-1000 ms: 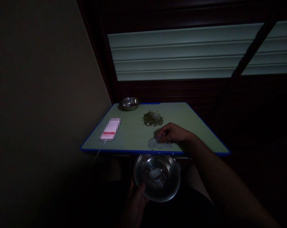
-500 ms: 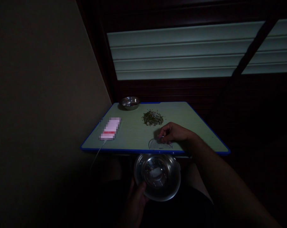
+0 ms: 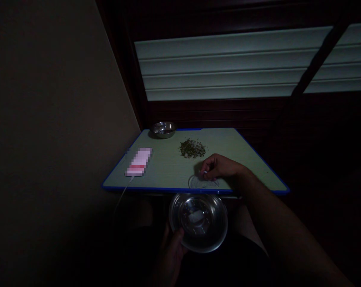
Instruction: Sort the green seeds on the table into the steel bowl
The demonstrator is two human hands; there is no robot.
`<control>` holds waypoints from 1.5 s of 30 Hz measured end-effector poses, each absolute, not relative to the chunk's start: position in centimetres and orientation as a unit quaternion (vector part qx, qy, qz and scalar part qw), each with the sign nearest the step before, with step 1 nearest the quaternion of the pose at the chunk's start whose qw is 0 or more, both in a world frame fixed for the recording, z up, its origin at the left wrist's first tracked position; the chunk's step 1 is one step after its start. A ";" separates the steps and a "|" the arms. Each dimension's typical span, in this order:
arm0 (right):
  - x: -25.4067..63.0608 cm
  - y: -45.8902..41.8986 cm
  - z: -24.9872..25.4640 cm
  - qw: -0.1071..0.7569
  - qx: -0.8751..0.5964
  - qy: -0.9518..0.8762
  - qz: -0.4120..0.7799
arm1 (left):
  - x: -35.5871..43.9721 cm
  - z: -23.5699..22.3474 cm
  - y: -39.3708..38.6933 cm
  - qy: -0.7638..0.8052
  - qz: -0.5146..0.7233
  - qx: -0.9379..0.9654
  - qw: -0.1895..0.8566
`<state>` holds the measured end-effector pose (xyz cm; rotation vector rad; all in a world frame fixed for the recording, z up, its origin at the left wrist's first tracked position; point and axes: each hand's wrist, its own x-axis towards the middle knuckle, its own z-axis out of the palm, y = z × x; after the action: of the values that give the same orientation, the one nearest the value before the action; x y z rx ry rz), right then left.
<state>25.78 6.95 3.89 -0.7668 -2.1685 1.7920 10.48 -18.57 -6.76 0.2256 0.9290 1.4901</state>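
My left hand (image 3: 172, 249) grips the near left rim of a shiny steel bowl (image 3: 208, 241), thumb over the edge. The bowl is just below the table's front edge, over my lap; a pale shape shows at its bottom, either an item or a reflection. Above the table's front part, my right hand (image 3: 212, 167) pinches the edge of a see-through round piece (image 3: 200, 182). In the dim light I cannot tell whether that piece is a lid or a dish. Beyond my right hand lies a loose pile of small greenish-brown bits (image 3: 192, 148).
A smaller steel bowl (image 3: 163, 130) stands at the back left of the pale, blue-edged table (image 3: 228, 141). A phone (image 3: 139, 161) with a white cable (image 3: 122, 195) lies at the left. A wall (image 3: 108, 119) rises on the left, and dark wood with pale slats (image 3: 222, 67) stands behind.
The see-through round piece has shifted very slightly to the right in my right hand. Both hands, the bowls and the pile stay nearly where they were.
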 end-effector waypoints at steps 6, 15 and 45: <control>25.7 7.2 3.5 0.224 -0.302 -0.729 0.572 | 10.5 -6.7 -18.6 0.407 0.653 0.102 0.631; 25.3 9.1 2.8 0.456 -0.463 -0.685 0.330 | 10.5 -7.0 -18.4 0.409 0.653 0.085 0.632; 24.9 9.0 2.3 0.396 -0.432 -0.760 0.279 | 10.4 -7.7 -18.7 0.394 0.656 0.087 0.638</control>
<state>24.90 8.96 2.26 -1.0957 -1.9272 0.7072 10.44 -18.74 -7.75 0.1984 0.8993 1.4977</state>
